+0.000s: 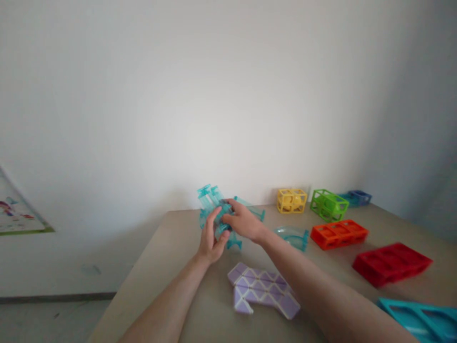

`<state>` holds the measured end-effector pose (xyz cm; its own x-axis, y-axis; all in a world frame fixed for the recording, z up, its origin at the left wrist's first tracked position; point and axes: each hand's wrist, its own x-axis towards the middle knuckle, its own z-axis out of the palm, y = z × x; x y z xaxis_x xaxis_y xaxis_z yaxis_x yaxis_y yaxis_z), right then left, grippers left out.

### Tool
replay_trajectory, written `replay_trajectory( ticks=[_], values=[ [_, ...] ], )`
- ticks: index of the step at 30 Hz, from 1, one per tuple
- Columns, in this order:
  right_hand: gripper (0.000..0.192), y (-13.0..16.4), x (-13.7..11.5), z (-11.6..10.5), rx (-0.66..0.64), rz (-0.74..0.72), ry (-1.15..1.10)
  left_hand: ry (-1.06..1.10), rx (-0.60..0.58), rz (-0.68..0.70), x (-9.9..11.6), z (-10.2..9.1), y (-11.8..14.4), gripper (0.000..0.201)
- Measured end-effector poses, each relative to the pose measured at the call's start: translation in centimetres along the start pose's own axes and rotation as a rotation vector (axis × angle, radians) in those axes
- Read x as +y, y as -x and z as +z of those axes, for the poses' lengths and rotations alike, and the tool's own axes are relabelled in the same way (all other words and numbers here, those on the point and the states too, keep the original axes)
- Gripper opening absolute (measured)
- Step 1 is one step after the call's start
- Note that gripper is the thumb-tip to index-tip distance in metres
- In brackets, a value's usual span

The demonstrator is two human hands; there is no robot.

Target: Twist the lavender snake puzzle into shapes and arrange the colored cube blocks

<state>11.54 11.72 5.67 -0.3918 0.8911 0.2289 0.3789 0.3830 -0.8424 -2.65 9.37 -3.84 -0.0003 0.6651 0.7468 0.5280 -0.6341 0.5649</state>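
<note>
My left hand (211, 237) is closed around a bunch of clear teal plastic track pieces (210, 197), supporting them from the left and below. From the right, my right hand (243, 220) grips the same pieces, its thumb and fingers bent over them. The teal pieces stick up above the hands; the joint between them is largely hidden by my fingers. Under the hands a small teal connector (234, 243) shows. A curved clear teal track piece (291, 236) lies on the table right of my right wrist, and a straight teal piece (252, 207) is behind that hand.
A purple-and-white folding snake puzzle (262, 288) lies in front on the table (153, 267). To the right are a yellow frame block (292, 201), a green one (329, 205), an orange one (339, 233), a red one (392, 263) and a blue one (421, 317). A wall rises behind.
</note>
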Motion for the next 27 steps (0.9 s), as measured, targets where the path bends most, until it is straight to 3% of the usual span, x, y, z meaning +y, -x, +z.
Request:
replay_trajectory(
  ticks=[4, 9, 13, 17, 21, 24, 25, 27],
  values=[
    [0.028, 0.5, -0.1, 1.6, -0.053, 0.011, -0.151, -0.01, 0.112, -0.109, -0.6, -0.1, 0.3, 0.033],
    [0.02, -1.0, 2.7, 0.5, 0.047, 0.137, -0.105, -0.096, 0.235, -0.235, -1.2, -1.6, -1.1, 0.024],
    [0.017, -1.9, 4.7, -0.2, 0.058, 0.168, 0.04, -0.279, 0.147, -0.35, -1.0, -2.0, -1.7, 0.051],
    [0.038, -1.9, 4.4, -0.9, 0.056, 0.14, 0.193, -0.448, 0.039, -0.356, -1.0, -1.2, -1.6, 0.083],
    [0.055, -0.9, 2.8, -4.7, -0.001, 0.125, 0.352, -0.41, 0.052, -0.327, -1.6, -0.7, -1.5, 0.088],
    [0.077, 0.6, 2.6, -8.4, -0.097, 0.179, 0.494, -0.413, 0.025, -0.293, -1.9, -0.7, -1.4, 0.071],
    [0.08, 1.1, 2.8, -9.4, -0.171, 0.227, 0.585, -0.423, 0.015, -0.277, -1.9, -0.7, -1.4, 0.064],
    [0.068, 1.9, 3.3, -10.4, -0.323, 0.348, 0.782, -0.427, 0.013, -0.239, -1.9, -0.7, -1.4, 0.056]
  ],
)
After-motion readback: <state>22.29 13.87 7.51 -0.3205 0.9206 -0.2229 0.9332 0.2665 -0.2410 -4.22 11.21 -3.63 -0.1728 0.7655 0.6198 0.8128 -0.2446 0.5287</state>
